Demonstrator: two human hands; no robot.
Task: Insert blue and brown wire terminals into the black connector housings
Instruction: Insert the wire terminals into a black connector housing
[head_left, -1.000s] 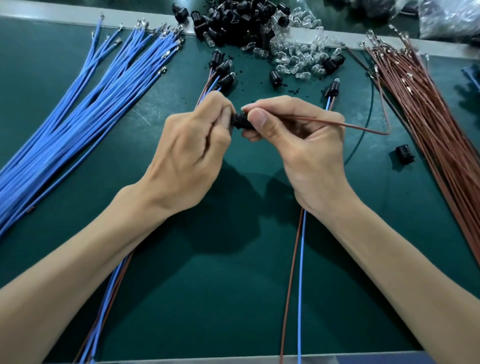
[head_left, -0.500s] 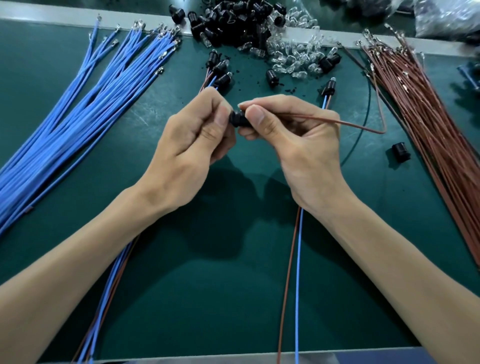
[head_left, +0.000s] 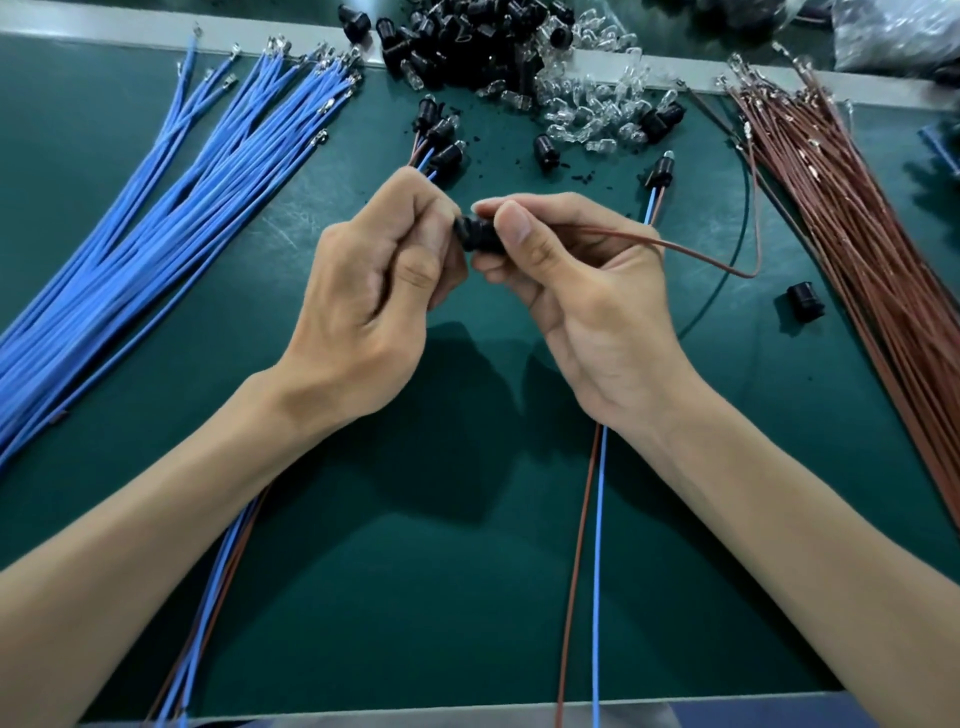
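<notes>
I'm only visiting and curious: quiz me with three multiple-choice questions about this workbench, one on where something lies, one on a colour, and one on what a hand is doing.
1. Where on the green mat does the big bundle of loose blue wires lie?
A. on the left
B. on the right
C. under both wrists

2. What colour is the wire leaving the black housing held between the hands?
A. blue
B. yellow
C. brown

3. What is the right hand doing?
A. lying flat on the mat
B. pinching the housing
C. reaching for the clear bulbs

Answers:
1 A: the blue wires fan out along the left side, while the brown wires lie on the right.
2 C: a brown strand loops out to the right.
3 B: its thumb and forefinger close on the housing, opposite the left hand.
</notes>
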